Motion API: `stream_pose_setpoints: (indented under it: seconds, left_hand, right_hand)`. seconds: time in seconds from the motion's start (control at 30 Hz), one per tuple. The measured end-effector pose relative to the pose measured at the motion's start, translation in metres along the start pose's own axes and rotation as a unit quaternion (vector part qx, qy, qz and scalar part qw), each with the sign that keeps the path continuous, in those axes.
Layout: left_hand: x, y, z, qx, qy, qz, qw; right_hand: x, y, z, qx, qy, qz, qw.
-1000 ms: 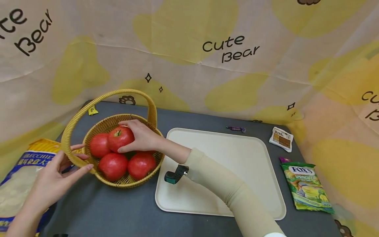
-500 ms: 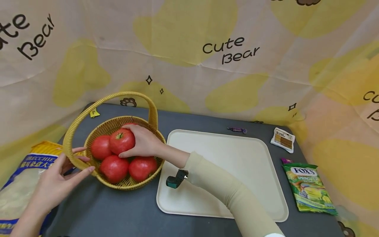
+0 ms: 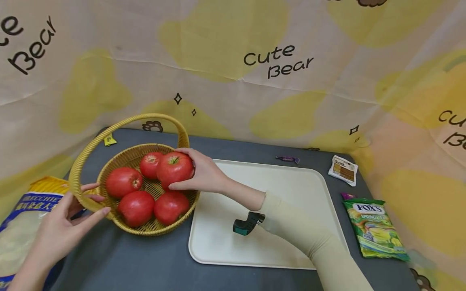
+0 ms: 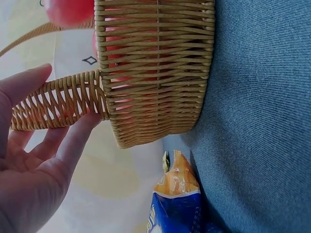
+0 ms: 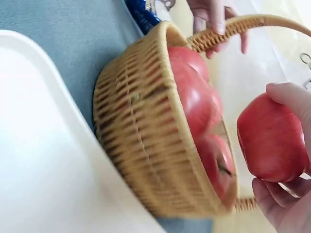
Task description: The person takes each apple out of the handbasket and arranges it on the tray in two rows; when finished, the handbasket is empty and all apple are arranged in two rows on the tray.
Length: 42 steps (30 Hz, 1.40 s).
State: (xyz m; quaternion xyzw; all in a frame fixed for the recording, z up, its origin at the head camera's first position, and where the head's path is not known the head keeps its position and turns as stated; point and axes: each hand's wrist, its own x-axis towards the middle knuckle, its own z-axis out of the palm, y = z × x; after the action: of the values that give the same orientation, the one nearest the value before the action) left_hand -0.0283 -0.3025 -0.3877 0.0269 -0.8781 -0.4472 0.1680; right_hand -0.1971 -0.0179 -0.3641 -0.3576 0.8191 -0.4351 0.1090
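Observation:
A red apple (image 3: 175, 166) with a green stem is gripped between the thumb and fingers of my right hand (image 3: 208, 174), raised over the right part of the wicker basket (image 3: 143, 232). Several more red apples (image 3: 136, 208) lie in the basket. My left hand (image 3: 58, 232) holds the base of the basket's arched handle (image 3: 87, 151), thumb on one face and fingers on the other. In the left wrist view the handle (image 4: 58, 99) passes between thumb and fingers. The right wrist view shows the held apple (image 5: 273, 138) above the rim, apart from the others.
A cream tray (image 3: 251, 248) lies right of the basket, under my right forearm. Along the right side are a green candy bag (image 3: 376, 230) and a small white-brown packet (image 3: 343, 169). A purple wrapped candy (image 3: 287, 159) sits behind the tray. A blue-yellow pasta bag (image 3: 27, 226) stands left.
My right hand has lifted the apple from among the others and moved it right, uncovering another apple behind. The left hand keeps its hold on the handle.

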Motion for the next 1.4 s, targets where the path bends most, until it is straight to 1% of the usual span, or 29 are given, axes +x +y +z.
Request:
stream_pose_setpoints:
  seconds: [0.13, 0.27, 0.37, 0.53, 0.7, 0.8, 0.93, 1.17, 1.27, 1.4]
  left_hand:
    - [0.000, 0.000, 0.001, 0.001, 0.001, -0.002, 1.0000]
    - [0.000, 0.000, 0.001, 0.002, 0.001, -0.005, 1.0000]
    - [0.001, 0.000, 0.001, 0.004, 0.000, -0.014, 0.9999]
    - [0.001, 0.000, 0.000, 0.010, -0.001, -0.028, 0.9996]
    - [0.000, 0.000, 0.001, 0.005, -0.001, -0.019, 0.9998]
    - [0.000, 0.000, 0.001, -0.002, -0.002, -0.010, 0.9999]
    - [0.000, 0.000, 0.000, -0.001, -0.003, -0.007, 1.0000]
    - [0.000, 0.000, 0.001, -0.003, 0.003, 0.007, 1.0000]
    - [0.000, 0.000, 0.002, -0.005, 0.004, 0.008, 1.0000]
    - [0.000, 0.000, 0.002, -0.006, 0.003, 0.005, 1.0000]
  right_hand:
    - [-0.016, 0.013, -0.021, 0.021, 0.023, 0.020, 0.999]
    - [-0.030, 0.035, -0.038, 0.007, 0.054, 0.051, 0.997]
    - [-0.038, 0.053, -0.045, -0.009, 0.073, 0.078, 0.994]
    - [-0.047, 0.082, -0.046, -0.001, 0.089, 0.117, 0.989]
    - [-0.052, 0.105, -0.041, -0.011, 0.096, 0.135, 0.986]
    - [-0.054, 0.111, -0.036, -0.016, 0.096, 0.145, 0.985]
    - [-0.056, 0.114, -0.032, -0.003, 0.096, 0.152, 0.984]
    - [-0.058, 0.118, -0.029, 0.003, 0.103, 0.135, 0.986]
    - [-0.059, 0.119, -0.029, 0.004, 0.103, 0.130, 0.986]
    - [-0.060, 0.118, -0.031, 0.000, 0.094, 0.131, 0.987]
